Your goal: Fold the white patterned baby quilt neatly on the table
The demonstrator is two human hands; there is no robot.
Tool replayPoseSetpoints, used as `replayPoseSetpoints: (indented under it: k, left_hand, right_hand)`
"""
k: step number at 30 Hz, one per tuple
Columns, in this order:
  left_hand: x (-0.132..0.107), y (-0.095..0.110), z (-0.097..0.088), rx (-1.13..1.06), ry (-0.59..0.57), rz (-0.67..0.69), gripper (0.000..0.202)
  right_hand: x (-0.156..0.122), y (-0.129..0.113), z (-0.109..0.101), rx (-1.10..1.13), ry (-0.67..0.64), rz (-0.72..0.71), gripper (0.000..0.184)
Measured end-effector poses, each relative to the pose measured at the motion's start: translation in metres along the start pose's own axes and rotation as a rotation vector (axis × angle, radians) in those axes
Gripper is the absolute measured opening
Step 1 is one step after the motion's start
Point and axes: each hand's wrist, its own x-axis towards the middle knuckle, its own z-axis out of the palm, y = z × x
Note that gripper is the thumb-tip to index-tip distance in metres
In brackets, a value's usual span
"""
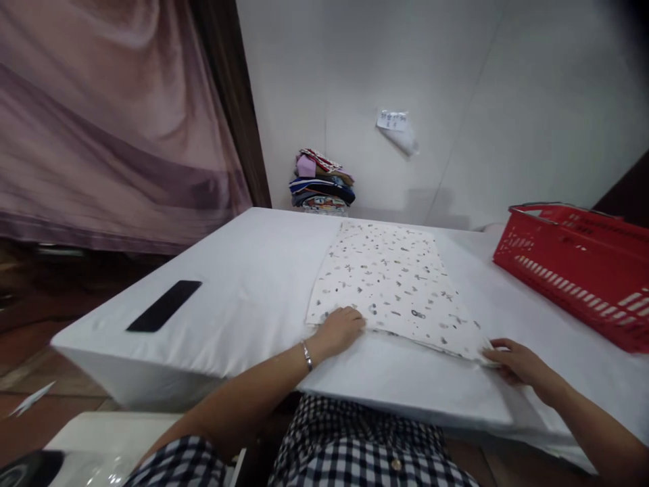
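Note:
A folded white cloth with a small grey print lies flat on the white-covered table. My left hand, a silvery bracelet at its wrist, is at the near left edge of this cloth, its fingers curled together on the edge. At the near right corner, my right hand pinches the cloth, with the thumb above and the other fingers partly hidden below. The cloth's near edge shows more than one layer.
A red plastic basket stands on the right side of the table. A dark flat phone-like object lies at the left. Behind the far edge rises a stack of folded fabrics against the wall. A pink curtain hangs at left.

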Motion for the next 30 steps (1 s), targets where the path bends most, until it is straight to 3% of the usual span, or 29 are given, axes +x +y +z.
replayPoseSetpoints:
  k: [5, 11, 14, 23, 27, 30]
  left_hand:
    - [-0.040, -0.021, -0.023, -0.058, 0.069, -0.192, 0.026]
    - [-0.056, -0.043, -0.044, -0.045, 0.153, -0.778, 0.022]
    - [-0.052, -0.047, -0.049, -0.107, 0.114, -0.950, 0.024]
    - [-0.037, -0.042, -0.049, -0.155, -0.046, -1.093, 0.042]
    - [-0.036, -0.043, -0.051, -0.218, -0.003, -1.108, 0.042]
    - [-0.038, -0.044, -0.056, -0.296, 0.033, -1.126, 0.029]
  right_hand:
    - [0.001, 0.001, -0.002, -0.016, -0.011, 0.001, 0.061]
    - [0.005, 0.005, -0.004, -0.037, 0.015, -0.051, 0.065]
    - [0.007, 0.007, -0.005, -0.055, 0.025, -0.078, 0.067]
    - [-0.008, -0.007, -0.005, -0.077, 0.028, -0.106, 0.071]
    - [-0.008, -0.007, -0.004, -0.065, 0.036, -0.108, 0.070]
    - [-0.009, -0.006, -0.003, -0.069, 0.054, -0.115, 0.069]
